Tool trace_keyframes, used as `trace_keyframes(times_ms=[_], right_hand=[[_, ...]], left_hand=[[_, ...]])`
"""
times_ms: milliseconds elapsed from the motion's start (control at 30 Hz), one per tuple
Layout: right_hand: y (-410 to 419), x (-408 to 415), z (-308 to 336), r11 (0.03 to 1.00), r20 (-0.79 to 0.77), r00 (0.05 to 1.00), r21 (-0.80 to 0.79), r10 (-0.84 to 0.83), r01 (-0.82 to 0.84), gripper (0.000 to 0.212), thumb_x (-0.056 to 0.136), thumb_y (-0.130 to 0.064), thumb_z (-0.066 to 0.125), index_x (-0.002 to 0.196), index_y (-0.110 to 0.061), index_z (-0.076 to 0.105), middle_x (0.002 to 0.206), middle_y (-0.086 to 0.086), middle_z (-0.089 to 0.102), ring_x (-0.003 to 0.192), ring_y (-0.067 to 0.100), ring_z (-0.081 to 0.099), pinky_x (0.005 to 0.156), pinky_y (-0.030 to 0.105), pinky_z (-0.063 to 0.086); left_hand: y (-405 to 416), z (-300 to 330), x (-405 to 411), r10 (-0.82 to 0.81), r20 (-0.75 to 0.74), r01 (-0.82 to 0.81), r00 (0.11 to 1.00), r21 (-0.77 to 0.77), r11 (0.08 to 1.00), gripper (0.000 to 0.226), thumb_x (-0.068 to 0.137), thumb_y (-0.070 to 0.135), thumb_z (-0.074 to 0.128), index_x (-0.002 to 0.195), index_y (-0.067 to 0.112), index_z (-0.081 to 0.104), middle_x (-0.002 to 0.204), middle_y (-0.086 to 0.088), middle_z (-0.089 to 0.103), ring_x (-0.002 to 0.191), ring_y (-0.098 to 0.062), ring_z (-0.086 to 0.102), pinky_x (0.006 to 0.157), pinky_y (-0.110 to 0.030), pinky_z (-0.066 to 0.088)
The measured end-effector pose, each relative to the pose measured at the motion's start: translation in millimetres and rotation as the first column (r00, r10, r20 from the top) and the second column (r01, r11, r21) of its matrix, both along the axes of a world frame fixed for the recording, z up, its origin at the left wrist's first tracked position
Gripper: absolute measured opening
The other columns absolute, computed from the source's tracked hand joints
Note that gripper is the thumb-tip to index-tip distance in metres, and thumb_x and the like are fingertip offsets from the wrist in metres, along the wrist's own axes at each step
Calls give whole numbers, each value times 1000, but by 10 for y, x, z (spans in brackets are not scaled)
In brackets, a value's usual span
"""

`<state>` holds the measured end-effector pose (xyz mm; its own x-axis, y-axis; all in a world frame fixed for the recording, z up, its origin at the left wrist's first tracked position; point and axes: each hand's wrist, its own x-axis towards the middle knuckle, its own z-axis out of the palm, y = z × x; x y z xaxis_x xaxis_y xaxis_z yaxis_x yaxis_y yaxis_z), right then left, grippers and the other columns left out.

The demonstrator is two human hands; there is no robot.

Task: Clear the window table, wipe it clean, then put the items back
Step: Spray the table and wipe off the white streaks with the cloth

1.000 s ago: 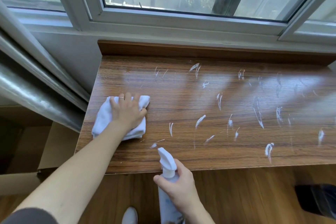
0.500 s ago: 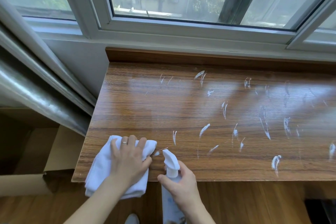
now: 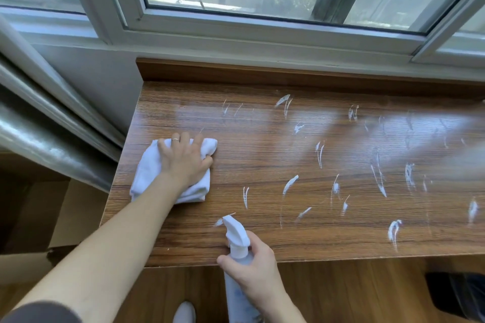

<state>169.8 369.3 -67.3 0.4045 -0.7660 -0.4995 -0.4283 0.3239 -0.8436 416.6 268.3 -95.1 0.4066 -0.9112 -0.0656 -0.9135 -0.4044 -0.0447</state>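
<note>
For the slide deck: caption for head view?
Left hand presses white cloth on foam-streaked table; right hand grips spray bottle.

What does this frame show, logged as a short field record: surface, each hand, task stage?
surface: wooden window table, streaked with white foam marks across the middle and right
left hand: presses flat on a white cloth at the table's left end
right hand: grips a spray bottle at the near edge, nozzle pointing over the table
task stage: table cleared, wiping under way, foam marks not yet wiped
</note>
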Motion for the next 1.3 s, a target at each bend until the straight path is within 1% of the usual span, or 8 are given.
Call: trace_keyframes(times_ms=[100,200,300,567,700,800,1100,1300], right_hand=[[12,-18,56,1000,24,1000,-2,-9,9,46,61,-49,77,102,-29,70,96,3,71,87,13,65,82,27,54],[-37,-34,125,999,59,997,4,-43,43,41,61,-47,77,97,-28,72,86,-2,69,79,4,60,76,24,52],[-139,-43,205,998,79,995,-9,-58,59,40,58,-49,77,92,-29,71,79,-11,67,75,1,59,74,22,50],[-554,35,409,994,98,995,-109,27,-16,44,58,-50,78,79,-15,62,67,-12,53,66,6,47,68,27,41],[-788,121,540,990,126,989,-122,81,-65,18,67,-33,81,67,-35,62,63,-15,54,62,2,48,65,20,41],[-921,248,669,987,145,983,-137,109,-90,23,66,-33,79,59,-42,59,61,-15,49,61,6,44,63,22,39],[-1190,560,762,988,117,990,-143,74,-57,19,59,-42,78,56,-40,59,56,-17,50,57,2,44,58,18,38],[-1328,722,746,993,101,995,-115,8,4,28,57,-37,80,77,-22,66,66,-10,59,64,8,52,64,23,43]], left_hand=[[-51,15,21,26,2,-26,1000,4,1000,45,87,48,41,122,20,52,113,-8,55,104,-29,47,93,-51,32],[141,-24,-65,-3,-5,2,1000,-51,999,50,76,46,31,103,15,60,94,-10,56,89,-31,51,86,-50,31],[445,-71,-198,-34,12,36,999,-137,990,45,70,42,34,92,14,60,83,-7,54,81,-30,52,81,-48,30],[682,-104,-342,5,-5,-6,1000,-220,976,39,67,47,42,90,20,61,81,1,52,78,-27,52,79,-46,31],[667,-69,-322,-5,-28,-1,1000,-176,984,40,66,50,45,91,23,61,82,4,51,77,-24,50,78,-46,34],[657,-29,-306,-17,-29,12,999,-155,988,40,65,49,47,91,23,62,82,4,51,76,-25,51,77,-46,34],[650,-78,-259,-65,-67,47,996,-239,970,28,63,42,51,81,21,59,76,2,47,71,-27,49,75,-45,36],[537,-133,-182,-104,-45,85,994,-302,950,27,62,41,50,76,20,58,73,1,47,68,-28,50,72,-45,34]])
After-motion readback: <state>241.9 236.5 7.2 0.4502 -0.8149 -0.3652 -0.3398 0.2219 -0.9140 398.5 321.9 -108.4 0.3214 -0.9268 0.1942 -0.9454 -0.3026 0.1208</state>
